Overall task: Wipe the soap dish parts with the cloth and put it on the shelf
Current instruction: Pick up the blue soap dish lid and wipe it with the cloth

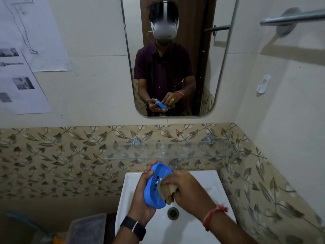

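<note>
Blue soap dish (pixel 157 185) tilted on edge above the white sink (pixel 207 180), gripped by left hand (pixel 143 196) with fingers wrapped around its rim. Tan cloth (pixel 168 191) pressed inside the dish, pinched by right hand (pixel 186 187). Glass shelf (pixel 175 150) just behind.

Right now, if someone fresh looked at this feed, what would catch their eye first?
The bright blue soap dish stands out, held tilted over the white sink in the left hand. The right hand presses a tan cloth against the dish's slotted face. Above, a mirror shows the person's reflection, and a clear glass shelf runs along the leaf-patterned tiles.
</note>
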{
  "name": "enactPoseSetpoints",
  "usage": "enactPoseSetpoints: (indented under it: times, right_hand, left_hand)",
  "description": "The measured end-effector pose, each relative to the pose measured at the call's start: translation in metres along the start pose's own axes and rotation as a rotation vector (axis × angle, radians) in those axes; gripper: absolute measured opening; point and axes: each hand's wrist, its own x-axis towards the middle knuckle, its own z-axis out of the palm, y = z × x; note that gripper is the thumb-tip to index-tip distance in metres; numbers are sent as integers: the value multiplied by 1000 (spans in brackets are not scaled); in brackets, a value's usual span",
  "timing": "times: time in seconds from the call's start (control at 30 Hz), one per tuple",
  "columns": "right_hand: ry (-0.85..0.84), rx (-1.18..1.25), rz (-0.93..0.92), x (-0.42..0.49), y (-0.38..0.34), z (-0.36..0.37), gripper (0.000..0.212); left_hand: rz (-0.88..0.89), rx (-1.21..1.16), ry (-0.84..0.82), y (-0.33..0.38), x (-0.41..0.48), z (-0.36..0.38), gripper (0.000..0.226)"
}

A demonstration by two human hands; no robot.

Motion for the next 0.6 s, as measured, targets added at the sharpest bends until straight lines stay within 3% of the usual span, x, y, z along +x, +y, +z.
enactPoseSetpoints:
  times: [0.1, 0.17, 0.27, 0.37, 0.47, 0.53, 0.6]
  right_hand:
    - [214, 43, 111, 15, -7, 0, 49]
    - [248, 183, 103, 10, -16, 14, 57]
    - [30, 304, 15, -11, -18, 27, 59]
    - [-175, 176, -15, -16, -9, 13, 50]
    - [16, 130, -14, -1, -9, 1, 41]
    - [215, 28, 85, 12, -11, 2, 38]
    - [298, 43, 173, 15, -17, 10, 42]
  left_hand:
    - [-42, -48, -41, -13, -3, 1, 47]
    - [-40, -61, -71, -13, -2, 0, 47]
    - [-28, -61, -52, -1, 0, 0, 52]
    - [16, 4, -12, 7, -1, -3, 46]
    - [4, 55, -23, 4, -5, -2, 40]
    - [-20, 56, -59, -2, -4, 1, 41]
    - [-28, 46, -77, -3, -1, 2, 44]
